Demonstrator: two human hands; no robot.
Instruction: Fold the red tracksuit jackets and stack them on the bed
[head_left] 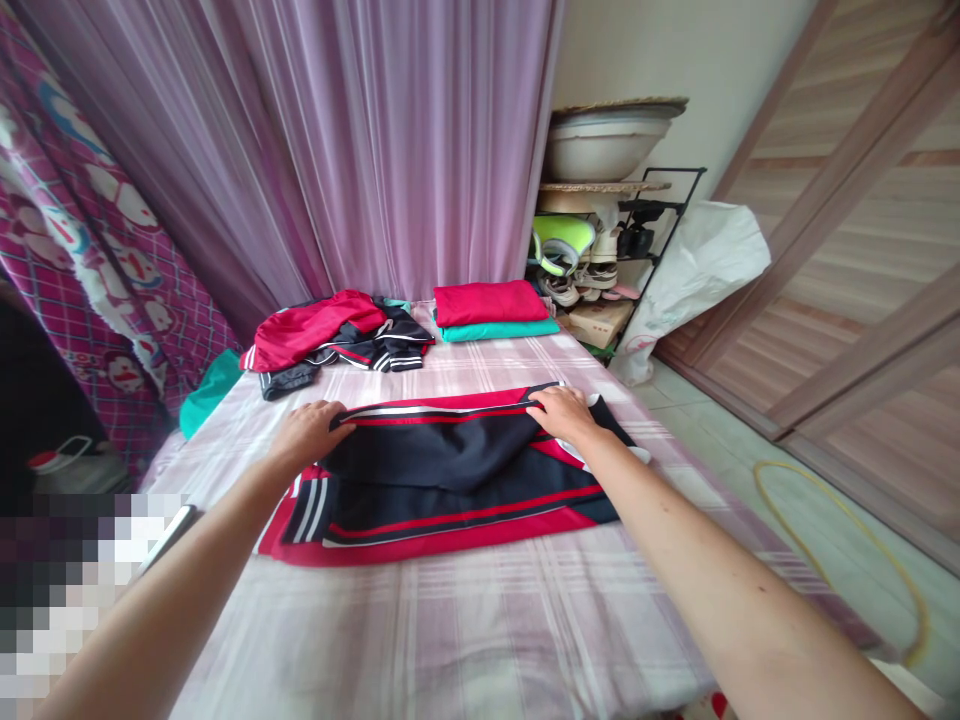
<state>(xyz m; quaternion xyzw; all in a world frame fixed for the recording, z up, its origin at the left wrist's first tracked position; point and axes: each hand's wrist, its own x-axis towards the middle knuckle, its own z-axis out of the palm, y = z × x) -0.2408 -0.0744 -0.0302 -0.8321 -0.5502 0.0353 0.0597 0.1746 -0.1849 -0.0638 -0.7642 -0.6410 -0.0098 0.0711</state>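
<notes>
I see a checked bedsheet [420,640] with black-and-red track pants [450,470] folded mid-bed. Left hand [309,435] and right hand [562,415] lie open and flat on the pants' upper fold, no clear grip on either. Folded red-and-teal clothes [491,312] sit well beyond.

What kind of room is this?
It looks like a bedroom in someone's home. A wide bed with a pink plaid sheet fills the middle, a black metal rack holds white shoes beside it, and brown wood-patterned sliding doors, probably a wardrobe's, stand on the right.
</notes>
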